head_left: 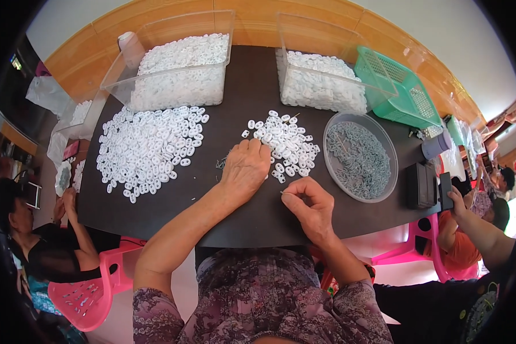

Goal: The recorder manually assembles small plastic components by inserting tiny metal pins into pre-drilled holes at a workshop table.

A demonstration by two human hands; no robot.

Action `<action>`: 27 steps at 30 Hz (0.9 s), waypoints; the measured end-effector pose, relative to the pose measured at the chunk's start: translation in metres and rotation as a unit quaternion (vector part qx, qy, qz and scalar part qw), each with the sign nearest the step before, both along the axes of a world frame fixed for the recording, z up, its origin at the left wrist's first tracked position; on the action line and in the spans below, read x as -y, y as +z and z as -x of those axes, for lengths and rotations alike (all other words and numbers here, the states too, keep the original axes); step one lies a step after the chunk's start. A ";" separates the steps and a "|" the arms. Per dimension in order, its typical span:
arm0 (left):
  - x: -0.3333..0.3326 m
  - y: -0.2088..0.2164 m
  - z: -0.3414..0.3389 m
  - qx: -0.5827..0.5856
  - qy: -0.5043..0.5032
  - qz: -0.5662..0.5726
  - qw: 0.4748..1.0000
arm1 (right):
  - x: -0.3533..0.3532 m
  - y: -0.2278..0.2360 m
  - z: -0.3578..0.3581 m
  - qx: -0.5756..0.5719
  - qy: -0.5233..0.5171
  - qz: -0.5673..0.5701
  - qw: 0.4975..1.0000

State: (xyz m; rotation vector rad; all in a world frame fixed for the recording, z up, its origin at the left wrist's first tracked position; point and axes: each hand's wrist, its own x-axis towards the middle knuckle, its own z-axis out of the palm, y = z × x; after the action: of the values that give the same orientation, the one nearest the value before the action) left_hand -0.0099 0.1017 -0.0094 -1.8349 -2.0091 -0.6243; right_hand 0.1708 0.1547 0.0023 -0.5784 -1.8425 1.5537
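My left hand rests at the near left edge of a small pile of white oval plastic pieces with holes in them. Its fingers are curled down and together, and the back of the hand hides whatever is under the fingertips. A few small grey pieces lie beside it. Just to the right, my right hand pinches thumb and forefinger on a tiny dark thing too small to name. A round clear bowl of small, thin grey pieces stands right of that pile.
A larger heap of white pieces spreads at left. Two clear bins filled with them stand behind, near a green basket. A black box sits at right. One person sits left; another's hand holds a phone.
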 end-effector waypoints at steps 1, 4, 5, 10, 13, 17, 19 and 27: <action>0.002 -0.001 0.001 0.017 0.004 -0.011 1.000 | 0.000 0.000 0.002 -0.002 0.000 -0.013 1.000; 0.008 0.000 0.006 0.091 0.004 -0.062 0.994 | -0.002 0.002 0.005 0.001 -0.007 -0.048 0.999; 0.011 0.001 0.010 0.114 0.009 -0.081 0.990 | -0.003 0.003 0.005 0.002 -0.014 -0.072 0.997; 0.038 0.024 0.021 0.192 0.008 -0.060 0.980 | -0.009 0.000 0.001 0.025 -0.015 -0.096 0.995; 0.052 0.020 0.015 0.198 0.002 -0.044 0.979 | -0.006 -0.007 0.001 0.020 -0.020 -0.097 0.995; 0.052 0.011 0.007 0.063 -0.005 -0.028 0.998 | -0.002 -0.003 0.007 0.024 0.003 -0.149 0.989; 0.049 0.010 0.006 0.006 -0.017 0.024 1.000 | 0.000 -0.001 0.008 0.025 0.007 -0.176 0.984; 0.039 0.007 0.005 -0.057 -0.055 0.063 0.995 | 0.002 0.001 0.007 0.027 0.003 -0.189 0.982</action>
State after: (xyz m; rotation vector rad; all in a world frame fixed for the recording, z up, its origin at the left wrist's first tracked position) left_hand -0.0151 0.0628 -0.0021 -2.0172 -1.9233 -0.4195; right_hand 0.1642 0.1531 0.0036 -0.4409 -2.1114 1.1555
